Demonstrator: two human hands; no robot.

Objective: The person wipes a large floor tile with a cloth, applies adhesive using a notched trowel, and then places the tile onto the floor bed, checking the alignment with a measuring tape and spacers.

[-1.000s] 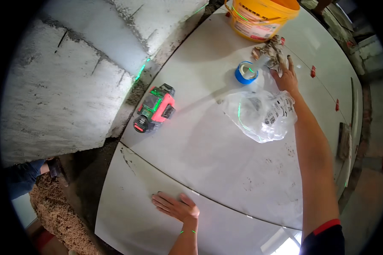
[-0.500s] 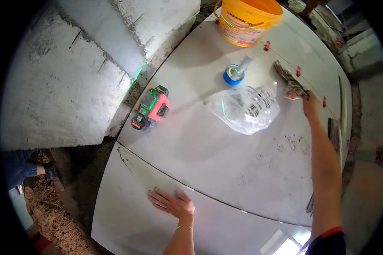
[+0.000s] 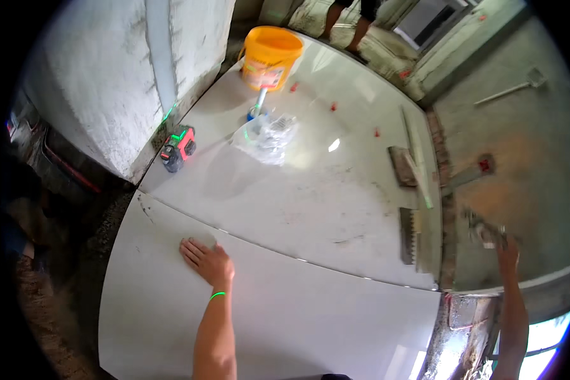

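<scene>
My left hand (image 3: pixel 208 261) lies flat on the near pale floor tile (image 3: pixel 335 316), fingers stretched out and holding nothing. Out to the right, past the tiles' edge, my right hand (image 3: pixel 508 254) grips a dirty, crumpled rag (image 3: pixel 482 231) above the grey floor; both are smeared by motion. A joint with small white spacers divides the near tile from the far tile (image 3: pixel 310 202). On the far tile, a red-and-black laser level (image 3: pixel 178 149) casting green light stands at the left. A crumpled clear plastic bag (image 3: pixel 269 139) sits close to a blue-rimmed roll (image 3: pixel 254 114).
A yellow bucket (image 3: pixel 272 57) stands at the back, near several red tile clips (image 3: pixel 334 106). A notched trowel (image 3: pixel 409 235) and a dark-faced float (image 3: pixel 401 166) lie along the right edge. A rough concrete block (image 3: pixel 101 82) rises at left. Another person's legs (image 3: pixel 348 25) show behind.
My right hand has carried the rag from the far tile out over the floor at the right. The view has swung right; my left hand remains flat on the near tile.
</scene>
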